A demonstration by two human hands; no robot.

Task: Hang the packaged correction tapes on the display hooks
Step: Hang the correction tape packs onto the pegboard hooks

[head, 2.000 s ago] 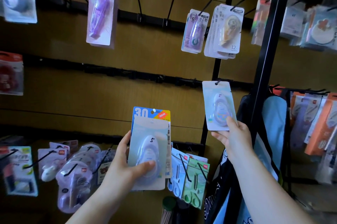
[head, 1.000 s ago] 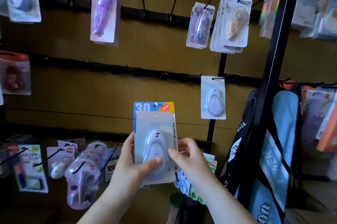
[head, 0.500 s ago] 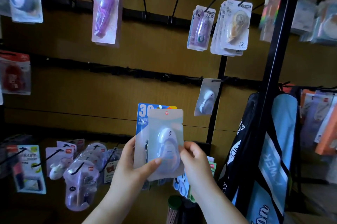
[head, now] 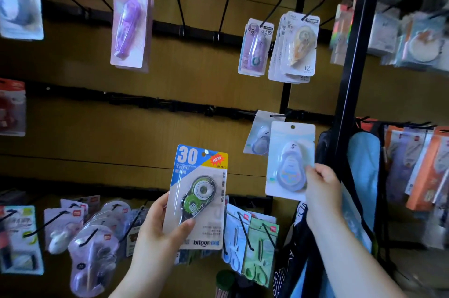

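Head camera looks at the brown display wall [head: 170, 74]. The left hand [head: 155, 232] grips a blue-topped pack [head: 199, 195] holding a green tape, low in the middle, thumb pressed on its front. The right hand [head: 320, 188] pinches the lower right edge of a pale pack [head: 290, 161], upright just below a hook [head: 277, 116] that carries a similar pack [head: 260, 137].

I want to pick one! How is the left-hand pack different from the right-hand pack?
The left-hand pack has a blue top, a big 30 and a green tape; the right-hand pack is pale with a lilac tape. The right hand holds its pack higher, near a hook; the left hand holds its pack lower. Both have a hanging hole and hang on nothing yet.
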